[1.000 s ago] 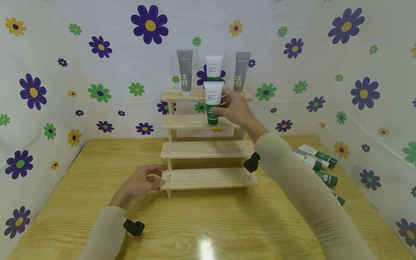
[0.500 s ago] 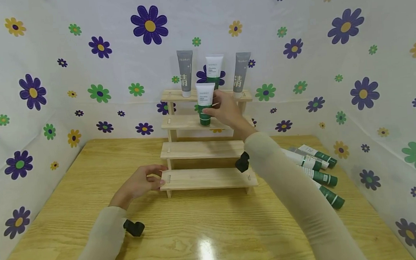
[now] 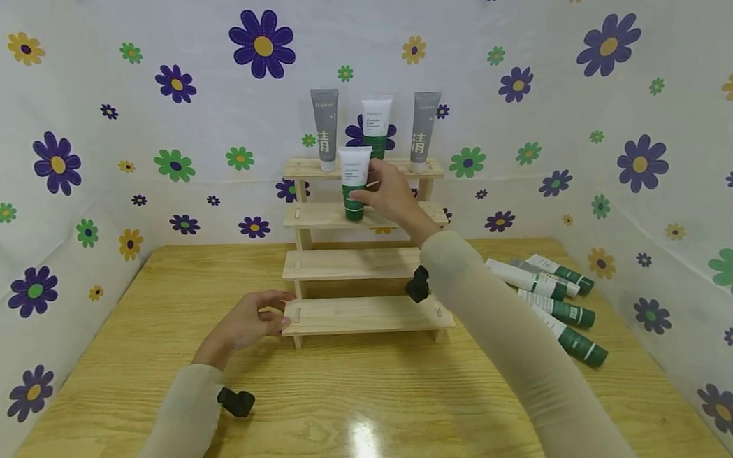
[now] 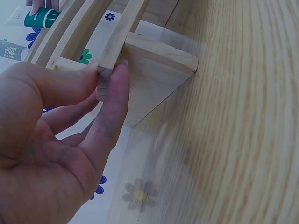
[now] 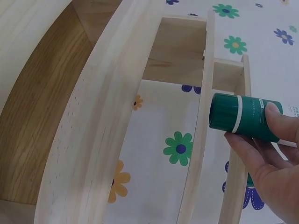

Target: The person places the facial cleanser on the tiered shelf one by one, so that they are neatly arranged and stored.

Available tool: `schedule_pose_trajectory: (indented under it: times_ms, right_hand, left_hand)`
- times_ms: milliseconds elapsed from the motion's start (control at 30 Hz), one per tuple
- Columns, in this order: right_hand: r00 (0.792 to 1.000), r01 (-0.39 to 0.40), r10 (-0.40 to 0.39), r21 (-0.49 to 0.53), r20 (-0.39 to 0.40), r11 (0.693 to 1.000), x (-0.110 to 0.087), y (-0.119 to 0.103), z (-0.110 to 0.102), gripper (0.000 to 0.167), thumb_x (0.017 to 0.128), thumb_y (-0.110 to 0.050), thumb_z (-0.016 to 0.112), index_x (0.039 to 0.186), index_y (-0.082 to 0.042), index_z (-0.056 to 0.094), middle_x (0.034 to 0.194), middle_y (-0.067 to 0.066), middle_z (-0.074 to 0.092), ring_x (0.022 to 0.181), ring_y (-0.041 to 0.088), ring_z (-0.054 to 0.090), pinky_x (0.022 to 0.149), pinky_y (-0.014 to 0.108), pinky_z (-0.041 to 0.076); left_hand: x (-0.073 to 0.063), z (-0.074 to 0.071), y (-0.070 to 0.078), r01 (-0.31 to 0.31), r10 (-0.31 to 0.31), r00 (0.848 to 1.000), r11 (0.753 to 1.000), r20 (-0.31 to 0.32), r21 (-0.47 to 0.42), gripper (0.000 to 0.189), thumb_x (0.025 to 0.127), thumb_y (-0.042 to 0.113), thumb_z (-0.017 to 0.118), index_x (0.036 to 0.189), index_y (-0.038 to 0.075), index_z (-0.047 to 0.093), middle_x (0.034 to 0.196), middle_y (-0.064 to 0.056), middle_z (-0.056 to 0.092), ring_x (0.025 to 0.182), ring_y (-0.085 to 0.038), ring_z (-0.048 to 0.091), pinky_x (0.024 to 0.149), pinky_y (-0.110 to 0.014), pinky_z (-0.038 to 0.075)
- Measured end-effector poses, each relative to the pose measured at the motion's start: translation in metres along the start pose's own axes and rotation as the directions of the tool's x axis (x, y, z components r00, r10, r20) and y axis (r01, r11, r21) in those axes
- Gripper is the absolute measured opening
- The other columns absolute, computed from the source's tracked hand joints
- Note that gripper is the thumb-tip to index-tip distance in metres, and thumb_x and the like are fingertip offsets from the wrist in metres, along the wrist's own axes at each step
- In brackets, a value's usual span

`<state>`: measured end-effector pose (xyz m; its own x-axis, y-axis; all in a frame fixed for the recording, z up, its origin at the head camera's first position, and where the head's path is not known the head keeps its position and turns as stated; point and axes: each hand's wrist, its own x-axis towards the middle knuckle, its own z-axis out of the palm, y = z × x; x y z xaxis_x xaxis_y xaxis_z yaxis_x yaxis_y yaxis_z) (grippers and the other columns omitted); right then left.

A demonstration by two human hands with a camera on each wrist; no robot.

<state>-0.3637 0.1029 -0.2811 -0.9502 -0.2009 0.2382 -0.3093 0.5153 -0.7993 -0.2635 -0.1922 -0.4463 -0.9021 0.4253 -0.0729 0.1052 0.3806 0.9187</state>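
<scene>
My right hand (image 3: 389, 191) grips a white and green squeeze tube (image 3: 354, 170), cap down, at the second tier from the top of a stepped wooden display rack (image 3: 362, 261). In the right wrist view the green cap (image 5: 224, 113) is close to a shelf edge; whether it touches is unclear. With thumb and fingers, my left hand (image 4: 70, 121) pinches the left end of the rack's lowest shelf (image 4: 114, 49). On the top tier stand a grey tube (image 3: 327, 130), a white and green tube (image 3: 376, 120) and another grey tube (image 3: 425, 131).
Several tubes, mostly white and green, lie in a pile (image 3: 553, 294) on the wooden table (image 3: 327, 406) right of the rack. A white cloth (image 3: 209, 126) printed with flowers hangs behind and along the sides.
My right hand has moved left along the second tier with the white and green tube, from below the middle top tube towards the left grey one. The left hand has stayed put.
</scene>
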Motion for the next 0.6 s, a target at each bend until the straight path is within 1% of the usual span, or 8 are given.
schedule_pose_trajectory:
  times_ms: [133,367,600]
  right_hand:
    - [1.000,0.005,-0.005,-0.006,-0.015,1.000,0.0015,0.0003,0.0034,0.049,0.093,-0.009,0.077,0.137,-0.001,0.057,0.132,0.022,0.067,0.116,0.035,0.067,0.105,0.042,0.055]
    - [1.000,0.002,-0.002,0.000,-0.016,1.000,0.0040,0.0028,0.0064,0.049,0.092,-0.009,0.078,0.136,-0.001,0.057,0.132,0.022,0.068,0.116,0.036,0.068,0.105,0.042,0.055]
    - [1.000,-0.023,0.023,-0.002,-0.005,1.000,0.0027,0.0044,0.0077,0.054,0.094,-0.014,0.077,0.143,-0.007,0.055,0.135,0.017,0.066,0.120,0.032,0.066,0.109,0.044,0.053]
  left_hand:
    - [-0.0002,0.0003,-0.0003,0.000,0.000,1.000,1.000,0.001,0.000,0.052,0.100,0.004,0.066,0.148,-0.005,0.048,0.133,-0.031,0.055,0.098,-0.021,0.070,0.081,-0.032,0.064]
    - [-0.0004,0.0009,-0.0005,-0.003,0.003,1.000,1.000,0.000,-0.001,0.052,0.100,0.004,0.066,0.148,-0.005,0.048,0.134,-0.031,0.054,0.097,-0.020,0.070,0.081,-0.032,0.064]
    - [0.0002,0.0003,-0.0021,-0.001,0.001,1.000,1.000,0.003,0.002,0.053,0.100,0.004,0.066,0.149,-0.004,0.048,0.135,-0.031,0.055,0.098,-0.021,0.070,0.082,-0.034,0.064]
